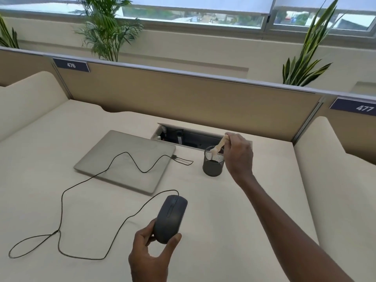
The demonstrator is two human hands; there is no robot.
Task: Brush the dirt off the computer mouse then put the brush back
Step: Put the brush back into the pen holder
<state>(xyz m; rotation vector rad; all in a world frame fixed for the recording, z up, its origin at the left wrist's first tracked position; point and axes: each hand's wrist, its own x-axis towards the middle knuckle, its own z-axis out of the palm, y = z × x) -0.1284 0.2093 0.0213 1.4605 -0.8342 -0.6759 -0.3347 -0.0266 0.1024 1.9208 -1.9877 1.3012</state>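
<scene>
Step in hand, as a judgement: brush at the holder, either coming out or going back in; frame alone doesn't settle which. To do it well: keep the pale wooden-handled brush (219, 145) near vertical over the black mesh cylindrical pen holder (213, 161), clear the rim, don't tip the cup.

Right hand (239, 153) has its fingers curled round the top of the handle; bristle end sits inside the holder mouth. Left hand (151, 252) grips the rear of the dark grey corded computer mouse (170, 218) between thumb and fingers, lifted off the cream desk (254, 210), near the closed silver laptop (126, 159). Cable trails slack, so watch for snagging.
</scene>
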